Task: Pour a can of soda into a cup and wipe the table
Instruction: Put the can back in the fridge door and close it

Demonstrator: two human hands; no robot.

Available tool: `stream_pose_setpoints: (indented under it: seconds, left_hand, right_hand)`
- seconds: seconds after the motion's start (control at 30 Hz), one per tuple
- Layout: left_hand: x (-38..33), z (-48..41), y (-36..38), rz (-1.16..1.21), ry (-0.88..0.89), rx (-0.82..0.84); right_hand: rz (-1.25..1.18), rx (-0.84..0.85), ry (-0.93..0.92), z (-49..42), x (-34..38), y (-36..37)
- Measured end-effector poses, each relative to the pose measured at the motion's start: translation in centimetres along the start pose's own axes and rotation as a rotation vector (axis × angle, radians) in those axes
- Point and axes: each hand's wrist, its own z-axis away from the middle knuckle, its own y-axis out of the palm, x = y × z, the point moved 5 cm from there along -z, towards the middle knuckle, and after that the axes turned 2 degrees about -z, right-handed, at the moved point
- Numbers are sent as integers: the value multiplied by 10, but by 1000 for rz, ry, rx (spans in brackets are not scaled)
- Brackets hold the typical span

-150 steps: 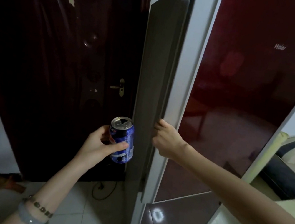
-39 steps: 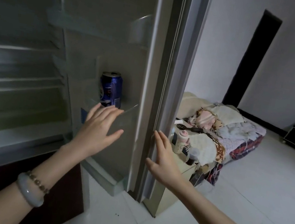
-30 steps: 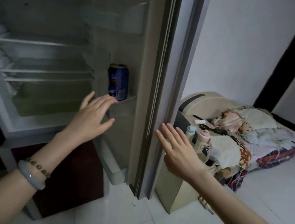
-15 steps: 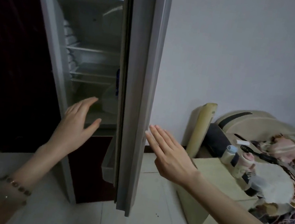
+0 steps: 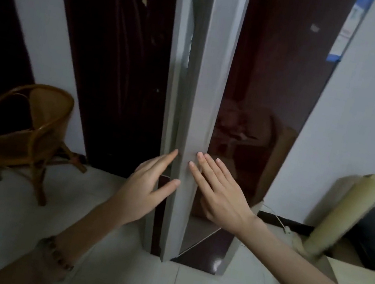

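Tiled floor [image 5: 6, 223], fridge door [image 5: 197, 118] — flat-open hands [image 5: 149, 185] flanking

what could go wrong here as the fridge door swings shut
1. The left hand has its fingertips right at the edge of the fridge door, beside the narrow gap to the cabinet; they might get pinched if the door closes further.
2. The right hand lies flat and open on the door, not gripping it, so it has little control if the door slams or bounces back.
3. A cord lies on the floor near the fridge base, a possible trip hazard.
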Motion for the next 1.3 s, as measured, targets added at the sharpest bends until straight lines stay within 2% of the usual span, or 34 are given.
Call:
stream_pose_setpoints:
  seconds: [0.17,0.4,0.67,1.13,1.3]
  left_hand:
    - [65,-45,-7,136,-104,-21]
    - [144,-112,-24,201,-92,46]
    - [208,-184,-28,390,-196,62]
    - [284,-288,-21,380,-94,276]
    - [308,-319,-17,364,-43,265]
  right_hand:
    - [29,14,-21,-65,-6,43]
    - [70,15,25,-142,-13,96]
    - [57,38,83,-206,-32,145]
    - [179,28,104,-278,-80,219]
    - [213,50,98,-294,-97,239]
